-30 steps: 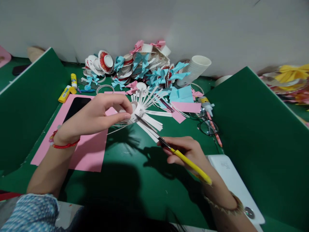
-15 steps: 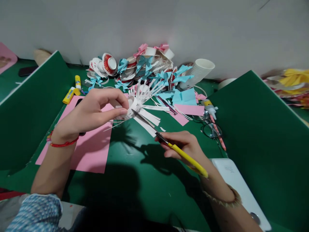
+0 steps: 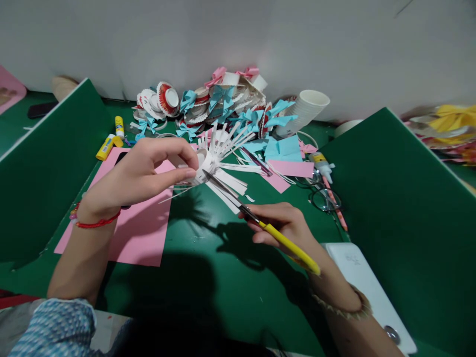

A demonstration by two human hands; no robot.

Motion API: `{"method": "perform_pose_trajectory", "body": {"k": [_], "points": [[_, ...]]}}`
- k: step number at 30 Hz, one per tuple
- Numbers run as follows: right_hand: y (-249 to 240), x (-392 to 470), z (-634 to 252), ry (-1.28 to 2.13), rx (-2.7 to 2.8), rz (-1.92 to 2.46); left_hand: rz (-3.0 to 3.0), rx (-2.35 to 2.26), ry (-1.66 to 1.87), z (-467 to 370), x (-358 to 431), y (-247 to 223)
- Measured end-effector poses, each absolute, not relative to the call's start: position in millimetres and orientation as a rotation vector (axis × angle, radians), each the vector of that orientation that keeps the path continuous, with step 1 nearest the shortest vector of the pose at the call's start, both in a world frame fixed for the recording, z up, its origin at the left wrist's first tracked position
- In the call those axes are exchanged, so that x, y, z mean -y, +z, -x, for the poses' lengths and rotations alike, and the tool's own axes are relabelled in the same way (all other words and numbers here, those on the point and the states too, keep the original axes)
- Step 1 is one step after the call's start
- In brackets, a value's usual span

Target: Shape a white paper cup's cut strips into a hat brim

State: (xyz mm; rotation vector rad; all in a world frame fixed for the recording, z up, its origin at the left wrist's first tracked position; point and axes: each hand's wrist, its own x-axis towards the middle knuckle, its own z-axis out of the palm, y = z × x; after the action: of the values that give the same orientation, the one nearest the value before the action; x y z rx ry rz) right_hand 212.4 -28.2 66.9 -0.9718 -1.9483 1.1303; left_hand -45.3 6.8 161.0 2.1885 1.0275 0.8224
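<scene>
One fringed white cup was pinched in the left hand, back from the front edge of the desk; the right hand held scissors, apparently slitting strips; another snip needed steadiness.

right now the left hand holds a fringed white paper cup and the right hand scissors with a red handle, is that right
Not red: the head view shows scissors with a yellow handle. The left hand does hold the fringed white paper cup, and the right hand the scissors.
</scene>
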Motion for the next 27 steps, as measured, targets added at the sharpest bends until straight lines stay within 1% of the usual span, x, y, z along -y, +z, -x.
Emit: {"method": "perform_pose_trajectory", "body": {"k": [16,23,27], "points": [[70.6,27.0,-209.9,1.137,1.95,0.989,-2.183,-1.035,0.838,47.3,-5.5,163.7],[68.7,27.4,-213.2,1.296,1.895,1.007,-2.195,-1.036,0.852,49.4,-5.6,162.5],[76.0,27.1,-219.4,1.309,2.03,0.958,-2.255,-1.055,0.831,54.4,-7.2,160.3]]}}
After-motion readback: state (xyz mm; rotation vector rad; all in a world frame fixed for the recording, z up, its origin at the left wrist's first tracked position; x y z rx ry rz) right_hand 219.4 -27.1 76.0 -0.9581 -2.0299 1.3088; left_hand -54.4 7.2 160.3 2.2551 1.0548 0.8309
